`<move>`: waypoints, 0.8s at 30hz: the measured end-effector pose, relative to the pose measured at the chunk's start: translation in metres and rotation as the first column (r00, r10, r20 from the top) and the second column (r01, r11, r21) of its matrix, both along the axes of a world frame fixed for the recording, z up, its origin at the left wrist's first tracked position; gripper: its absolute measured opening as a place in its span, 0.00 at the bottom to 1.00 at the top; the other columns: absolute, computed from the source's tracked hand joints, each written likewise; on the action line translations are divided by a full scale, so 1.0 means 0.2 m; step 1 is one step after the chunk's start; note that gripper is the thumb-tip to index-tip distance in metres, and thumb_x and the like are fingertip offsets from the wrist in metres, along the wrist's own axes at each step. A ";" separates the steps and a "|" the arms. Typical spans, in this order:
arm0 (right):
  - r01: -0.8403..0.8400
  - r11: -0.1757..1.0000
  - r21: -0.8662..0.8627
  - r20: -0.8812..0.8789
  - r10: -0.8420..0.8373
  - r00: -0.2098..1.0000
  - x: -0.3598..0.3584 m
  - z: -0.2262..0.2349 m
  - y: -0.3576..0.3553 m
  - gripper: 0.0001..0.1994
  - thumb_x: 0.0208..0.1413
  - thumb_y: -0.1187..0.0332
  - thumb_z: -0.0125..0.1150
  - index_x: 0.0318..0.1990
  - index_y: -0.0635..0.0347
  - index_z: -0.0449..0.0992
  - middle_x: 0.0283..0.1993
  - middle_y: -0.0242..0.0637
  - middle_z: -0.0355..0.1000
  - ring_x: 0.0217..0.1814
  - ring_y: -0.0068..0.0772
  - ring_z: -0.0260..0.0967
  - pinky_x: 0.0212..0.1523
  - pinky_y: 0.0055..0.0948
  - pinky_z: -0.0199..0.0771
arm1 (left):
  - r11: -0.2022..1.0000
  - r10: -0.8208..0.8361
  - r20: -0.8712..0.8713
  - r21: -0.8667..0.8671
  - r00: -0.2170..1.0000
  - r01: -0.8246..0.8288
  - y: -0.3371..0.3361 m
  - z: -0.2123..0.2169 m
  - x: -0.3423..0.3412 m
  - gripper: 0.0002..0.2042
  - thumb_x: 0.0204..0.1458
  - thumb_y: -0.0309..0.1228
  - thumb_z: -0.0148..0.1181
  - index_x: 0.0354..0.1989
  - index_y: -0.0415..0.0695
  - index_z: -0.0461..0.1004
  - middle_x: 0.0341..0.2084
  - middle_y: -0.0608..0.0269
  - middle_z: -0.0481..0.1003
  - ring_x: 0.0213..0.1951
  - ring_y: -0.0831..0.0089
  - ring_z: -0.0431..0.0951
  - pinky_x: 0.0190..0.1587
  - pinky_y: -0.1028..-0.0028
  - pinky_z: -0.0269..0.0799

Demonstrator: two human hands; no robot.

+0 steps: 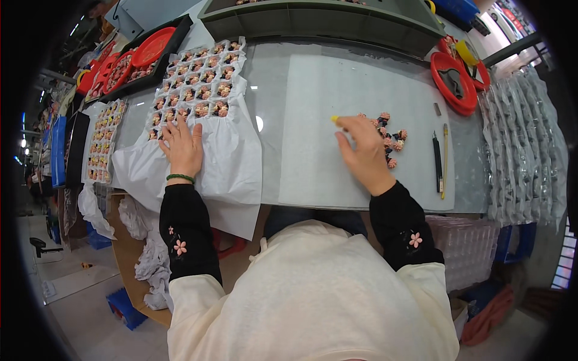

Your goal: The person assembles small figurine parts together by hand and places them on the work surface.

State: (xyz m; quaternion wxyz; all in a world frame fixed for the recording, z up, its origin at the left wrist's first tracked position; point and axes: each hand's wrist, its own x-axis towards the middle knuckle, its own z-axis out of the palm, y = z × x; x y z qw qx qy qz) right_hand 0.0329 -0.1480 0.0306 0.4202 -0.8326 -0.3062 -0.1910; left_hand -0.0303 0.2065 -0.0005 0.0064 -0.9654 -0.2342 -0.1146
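Note:
My left hand [183,150] lies with fingers spread over the near edge of a tray of small pink-and-dark figurines [203,93]. White tissue paper [232,150] drapes from the tray under that hand. My right hand [366,147] hovers over a white sheet [319,162], beside a loose cluster of similar figurines [394,141]. Its thumb and index finger are apart, and something yellow [335,118] covers or sits at the index fingertip. The other fingers of that hand are partly hidden, and nothing shows in its grasp.
A dark pen [437,162] and a thin yellowish brush-like stick [445,161] lie right of the figurines. Red round dishes [453,83] stand farther right, near stacked clear plastic trays [524,144]. A grey-green crate [325,24] borders the far side; another figurine tray [106,141] lies left.

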 end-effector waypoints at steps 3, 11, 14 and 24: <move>0.116 0.968 -0.223 0.085 -0.099 0.991 0.11 0.05 -0.05 0.13 0.42 0.77 0.57 0.39 0.61 0.72 0.33 0.37 0.71 0.44 0.39 0.63 0.42 0.31 0.62 | 0.980 -0.161 0.303 0.161 0.939 0.116 -0.17 0.09 0.00 0.25 0.56 0.42 0.43 0.58 0.40 0.55 0.58 0.43 0.52 0.62 0.47 0.44 0.60 0.50 0.34; -0.017 0.996 -0.092 -0.088 0.009 0.996 0.06 0.07 0.02 0.14 0.47 0.77 0.55 0.44 0.64 0.70 0.32 0.35 0.70 0.41 0.32 0.67 0.38 0.29 0.65 | 0.357 -0.254 0.699 -0.575 0.669 0.736 -0.81 0.22 0.01 0.13 0.49 0.25 0.54 0.44 0.38 0.70 0.44 0.53 0.68 0.43 0.65 0.70 0.45 0.74 0.65; -0.153 0.930 0.334 -0.393 0.285 0.874 -0.04 0.06 0.05 0.15 0.53 0.76 0.53 0.49 0.70 0.64 0.35 0.35 0.67 0.33 0.23 0.70 0.27 0.20 0.69 | 0.127 -0.177 0.686 -0.695 0.706 0.707 -0.94 0.15 0.04 0.12 0.51 0.26 0.52 0.44 0.37 0.70 0.39 0.58 0.68 0.36 0.73 0.71 0.39 0.78 0.67; 0.083 0.723 0.686 -0.526 0.414 0.742 -0.12 -0.11 0.06 0.20 0.52 0.76 0.55 0.52 0.69 0.60 0.43 0.39 0.63 0.38 0.25 0.68 0.34 0.19 0.73 | -0.329 -0.059 0.561 -0.792 0.826 0.514 -1.04 0.00 0.12 0.11 0.54 0.27 0.50 0.43 0.36 0.70 0.34 0.64 0.72 0.35 0.81 0.70 0.39 0.82 0.67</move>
